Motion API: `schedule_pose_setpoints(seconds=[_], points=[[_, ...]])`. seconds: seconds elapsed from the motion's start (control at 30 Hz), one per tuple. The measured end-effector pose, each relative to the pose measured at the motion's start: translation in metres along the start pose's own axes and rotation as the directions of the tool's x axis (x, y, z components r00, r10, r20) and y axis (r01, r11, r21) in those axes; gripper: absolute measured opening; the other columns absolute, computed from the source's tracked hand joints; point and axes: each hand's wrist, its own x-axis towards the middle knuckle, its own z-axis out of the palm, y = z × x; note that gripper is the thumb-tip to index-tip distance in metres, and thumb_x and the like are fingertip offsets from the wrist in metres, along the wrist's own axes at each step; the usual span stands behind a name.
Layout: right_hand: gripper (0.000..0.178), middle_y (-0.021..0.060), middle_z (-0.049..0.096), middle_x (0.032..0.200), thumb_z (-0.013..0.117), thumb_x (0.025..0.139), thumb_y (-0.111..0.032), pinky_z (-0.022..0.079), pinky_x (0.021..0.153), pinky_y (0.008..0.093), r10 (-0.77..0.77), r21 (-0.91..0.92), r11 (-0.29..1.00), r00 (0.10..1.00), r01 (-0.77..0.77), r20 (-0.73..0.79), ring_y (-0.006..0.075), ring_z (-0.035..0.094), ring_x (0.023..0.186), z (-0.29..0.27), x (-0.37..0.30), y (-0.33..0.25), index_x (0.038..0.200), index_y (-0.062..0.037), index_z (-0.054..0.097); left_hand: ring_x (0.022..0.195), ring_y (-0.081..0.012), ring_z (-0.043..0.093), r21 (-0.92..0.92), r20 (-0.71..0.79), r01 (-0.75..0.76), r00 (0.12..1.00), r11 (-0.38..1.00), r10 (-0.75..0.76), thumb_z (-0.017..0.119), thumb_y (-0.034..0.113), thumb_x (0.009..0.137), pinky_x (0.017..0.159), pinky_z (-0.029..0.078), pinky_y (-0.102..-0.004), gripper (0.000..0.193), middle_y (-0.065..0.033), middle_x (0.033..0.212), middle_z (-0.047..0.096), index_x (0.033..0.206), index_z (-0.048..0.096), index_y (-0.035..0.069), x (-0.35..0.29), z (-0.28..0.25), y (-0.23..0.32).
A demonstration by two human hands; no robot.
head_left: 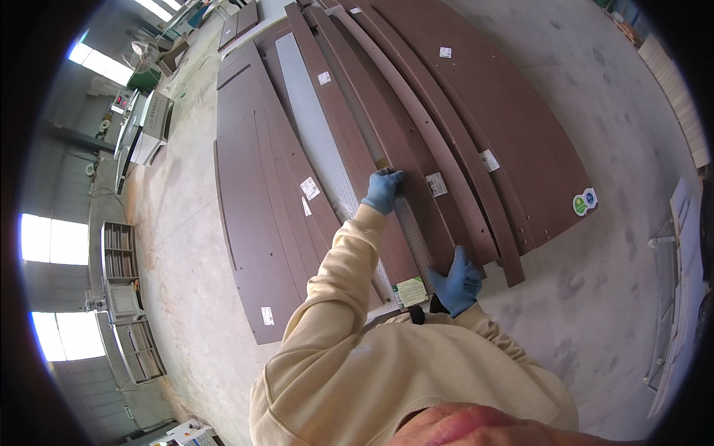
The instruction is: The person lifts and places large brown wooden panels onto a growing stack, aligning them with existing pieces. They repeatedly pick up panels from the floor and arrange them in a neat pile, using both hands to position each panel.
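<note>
A long narrow brown panel (405,160) lies among several others, with a white label near its near part. My left hand (382,191), in a blue glove, is closed at this panel's left edge, fingers curled over the gap. A small tan piece (382,163) shows just beyond its fingertips. My right hand (458,284), also gloved in blue, grips the same panel's near right corner, thumb to the left and fingers along the right side. Its fingertips are partly hidden. A pale green printed card (411,291) lies to the left of the right hand, near my body.
Wider brown panels lie left (256,193) and right (483,82), with a whitish strip (316,111) between boards on the left. A machine (151,126) and shelving (123,260) stand along the left wall. A metal-framed rack (666,297) is at the right.
</note>
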Motion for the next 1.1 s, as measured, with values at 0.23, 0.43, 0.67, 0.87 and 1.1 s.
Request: schedule_pose_setpoints(seconds=[0.23, 0.43, 0.67, 0.87, 1.1], points=[[0.090, 0.0283, 0.071, 0.104, 0.087, 0.078, -0.047, 0.057, 0.078, 0.0517, 0.005, -0.076, 0.997, 0.999, -0.002, 0.032, 0.0452, 0.071, 0.090, 0.025, -0.009, 0.005, 0.143, 0.0018, 0.048, 0.075, -0.0270, 0.074, 0.244, -0.049, -0.115, 0.990, 0.963, 0.130, 0.071, 0.014, 0.098, 0.067, 0.063, -0.0395, 0.016, -0.0132, 0.088, 0.075, 0.103, 0.074, -0.001, -0.013, -0.020, -0.020], [0.092, 0.0257, 0.071, 0.096, 0.086, 0.078, -0.051, 0.058, 0.072, 0.0511, -0.120, -0.161, 0.981, 0.991, 0.110, -0.051, 0.0413, 0.071, 0.084, 0.040, -0.013, 0.021, 0.143, 0.0065, 0.053, 0.076, -0.0429, 0.072, 0.920, 0.100, -0.212, 0.940, 0.329, 0.327, 0.063, 0.034, 0.095, 0.076, 0.058, -0.0502, 0.039, -0.0238, 0.074, 0.070, 0.078, 0.075, 0.001, -0.040, -0.008, 0.023], [0.090, 0.0252, 0.071, 0.101, 0.081, 0.083, -0.052, 0.059, 0.072, 0.0501, 0.057, -0.260, 0.965, 0.990, -0.023, 0.125, 0.0400, 0.073, 0.084, 0.041, -0.012, 0.007, 0.145, 0.0022, 0.045, 0.121, -0.0367, 0.066, 0.905, 0.412, -0.392, 0.705, -0.167, 0.578, 0.068, 0.035, 0.095, 0.097, 0.053, -0.0465, 0.043, -0.0164, 0.130, 0.070, 0.130, 0.069, 0.008, -0.046, -0.021, 0.025], [0.051, 0.0178, 0.071, 0.101, 0.074, 0.091, -0.041, 0.058, 0.068, 0.0489, -0.162, -0.257, 0.950, 0.984, 0.175, 0.071, 0.0352, 0.073, 0.082, 0.019, -0.019, -0.006, 0.120, -0.0051, 0.054, 0.141, -0.0464, 0.044, 0.853, 0.511, -0.317, 0.665, -0.415, 0.545, 0.068, 0.047, 0.090, 0.114, 0.033, -0.0605, 0.070, -0.0183, 0.150, 0.052, 0.147, 0.056, 0.007, -0.045, -0.029, -0.013], [0.040, 0.0146, 0.075, 0.087, 0.074, 0.094, -0.045, 0.056, 0.070, 0.0464, 0.205, 0.142, 0.969, 0.979, -0.202, -0.010, 0.0368, 0.073, 0.081, -0.004, -0.050, 0.035, 0.094, -0.0053, 0.072, 0.151, -0.0468, 0.035, 0.818, 0.566, -0.397, 0.685, -0.417, 0.459, 0.064, 0.058, 0.093, 0.121, 0.025, -0.0640, 0.079, -0.0201, 0.162, 0.043, 0.156, 0.049, 0.011, -0.043, -0.028, -0.018]])
